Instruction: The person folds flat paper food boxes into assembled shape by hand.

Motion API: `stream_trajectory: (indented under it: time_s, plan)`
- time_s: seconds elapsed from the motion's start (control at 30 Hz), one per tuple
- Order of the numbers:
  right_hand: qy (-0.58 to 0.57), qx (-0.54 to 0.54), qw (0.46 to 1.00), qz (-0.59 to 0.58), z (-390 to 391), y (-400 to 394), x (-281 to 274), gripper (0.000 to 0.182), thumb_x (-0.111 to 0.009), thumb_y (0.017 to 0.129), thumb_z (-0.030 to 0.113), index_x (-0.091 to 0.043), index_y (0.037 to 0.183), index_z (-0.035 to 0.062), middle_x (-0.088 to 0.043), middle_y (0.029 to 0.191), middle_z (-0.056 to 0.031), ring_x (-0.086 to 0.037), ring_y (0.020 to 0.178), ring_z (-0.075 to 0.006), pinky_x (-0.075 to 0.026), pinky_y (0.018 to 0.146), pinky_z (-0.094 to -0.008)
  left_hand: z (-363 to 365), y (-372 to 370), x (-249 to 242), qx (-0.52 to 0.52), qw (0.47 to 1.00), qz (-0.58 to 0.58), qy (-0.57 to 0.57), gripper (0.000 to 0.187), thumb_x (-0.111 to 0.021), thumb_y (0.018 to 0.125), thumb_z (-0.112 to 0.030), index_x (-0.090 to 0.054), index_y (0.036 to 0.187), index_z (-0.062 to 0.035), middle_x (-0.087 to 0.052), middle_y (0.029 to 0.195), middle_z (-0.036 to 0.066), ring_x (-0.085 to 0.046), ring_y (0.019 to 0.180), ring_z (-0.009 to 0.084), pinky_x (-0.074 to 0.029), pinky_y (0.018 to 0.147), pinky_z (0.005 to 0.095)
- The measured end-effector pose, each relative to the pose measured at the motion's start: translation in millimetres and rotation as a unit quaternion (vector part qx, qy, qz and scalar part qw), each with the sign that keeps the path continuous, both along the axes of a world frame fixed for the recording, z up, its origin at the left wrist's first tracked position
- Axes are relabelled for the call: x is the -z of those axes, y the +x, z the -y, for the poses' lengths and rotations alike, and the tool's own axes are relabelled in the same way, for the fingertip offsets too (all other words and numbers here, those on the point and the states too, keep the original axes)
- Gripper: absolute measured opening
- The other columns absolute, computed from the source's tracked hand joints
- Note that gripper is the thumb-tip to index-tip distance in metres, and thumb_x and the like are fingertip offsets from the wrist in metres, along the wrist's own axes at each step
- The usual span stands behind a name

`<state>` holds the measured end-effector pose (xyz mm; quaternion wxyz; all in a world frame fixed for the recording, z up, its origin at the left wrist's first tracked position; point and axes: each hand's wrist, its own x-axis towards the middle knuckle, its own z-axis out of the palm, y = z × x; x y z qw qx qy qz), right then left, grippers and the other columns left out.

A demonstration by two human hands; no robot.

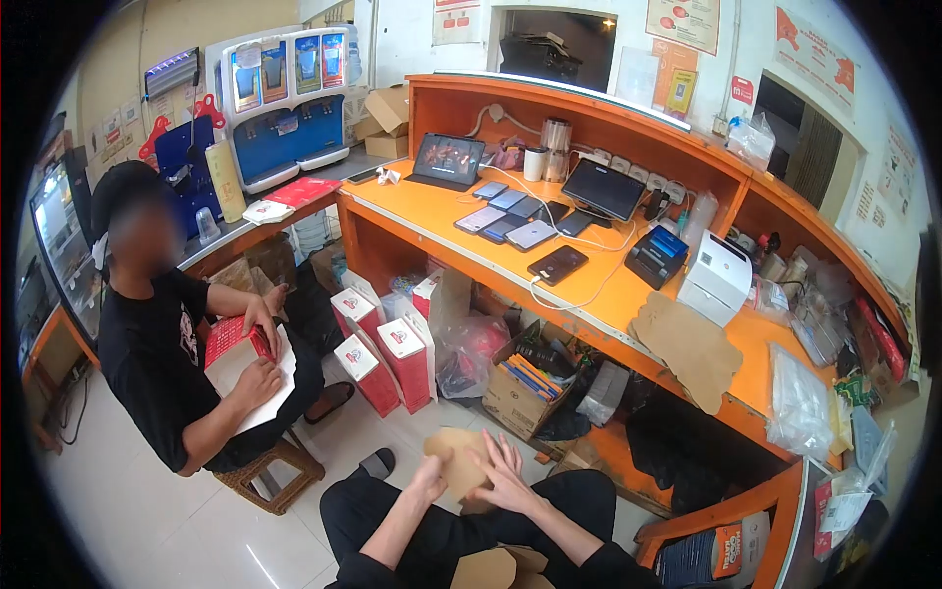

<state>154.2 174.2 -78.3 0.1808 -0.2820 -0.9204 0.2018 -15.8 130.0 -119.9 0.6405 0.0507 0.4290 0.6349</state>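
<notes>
A brown cardboard piece (453, 463) is held above my lap, between my two hands. My left hand (429, 478) grips its left edge with the fingers wrapped round it. On the right side of the piece lies my right hand (504, 478), its fingers spread and touching the cardboard. More brown cardboard (497, 567) rests on my lap at the bottom of the view. A flat brown cardboard sheet (687, 348) hangs partly over the edge of the orange counter.
A person (147, 324) sits on a stool at the left, holding a red and white carton (235, 363). Red and white boxes (402, 339) stand on the floor. The orange counter (432, 231) bears phones, a tablet (446, 160) and a white printer (716, 278).
</notes>
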Motion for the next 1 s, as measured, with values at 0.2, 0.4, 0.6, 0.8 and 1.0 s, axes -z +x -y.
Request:
stream_trajectory:
  time_s: [0.2,0.4,0.6,0.8,1.0]
  plan:
    - [-0.048,-0.042,0.994,-0.084,-16,4,18,0.046,-0.077,0.065,0.035,-0.066,0.109,0.0358,-0.015,0.151,-0.0121,-0.011,0.134,-0.0455,-0.016,0.107,-0.0516,0,-6,-7,-0.016,0.996,0.083,-0.004,0.033,-0.044,0.092,-0.002,-0.046,0.124,-0.0037,-0.053,0.122,0.013,-0.051,0.114,0.0280,-0.042,0.098,0.0437]
    - [-0.163,0.012,0.973,-0.161,-34,14,45,0.031,-0.076,0.068,0.030,-0.072,0.098,0.0276,-0.032,0.139,-0.0111,-0.023,0.129,-0.0362,-0.019,0.107,-0.0445,4,6,-18,0.018,0.997,0.068,0.029,0.034,-0.045,0.092,-0.004,-0.044,0.125,-0.0023,-0.050,0.125,0.014,-0.049,0.116,0.0290,-0.042,0.099,0.0435]
    - [-0.077,-0.045,0.985,-0.146,-11,3,6,0.029,-0.079,0.063,0.031,-0.074,0.091,0.0262,-0.035,0.138,-0.0113,-0.026,0.127,-0.0363,-0.021,0.107,-0.0447,2,-4,-10,-0.011,0.995,0.098,0.026,0.032,-0.044,0.093,-0.005,-0.041,0.125,0.0004,-0.050,0.122,0.017,-0.053,0.112,0.0296,-0.046,0.096,0.0423]
    - [-0.165,0.045,0.962,-0.211,-23,7,26,0.015,-0.076,0.069,0.026,-0.074,0.081,0.0182,-0.040,0.125,-0.0109,-0.032,0.122,-0.0285,-0.022,0.103,-0.0420,3,7,-4,0.048,0.993,0.101,0.036,0.034,-0.046,0.094,-0.008,-0.040,0.126,-0.0005,-0.049,0.124,0.017,-0.054,0.111,0.0274,-0.049,0.092,0.0392]
    - [-0.171,0.049,0.958,-0.224,-44,12,14,0.016,-0.077,0.070,0.022,-0.067,0.077,0.0105,-0.042,0.114,-0.0087,-0.037,0.117,-0.0269,-0.027,0.101,-0.0399,15,-2,-50,0.079,0.969,0.163,0.170,0.049,-0.055,0.091,-0.020,-0.037,0.133,-0.0031,-0.046,0.132,0.011,-0.050,0.116,0.0247,-0.043,0.096,0.0403]
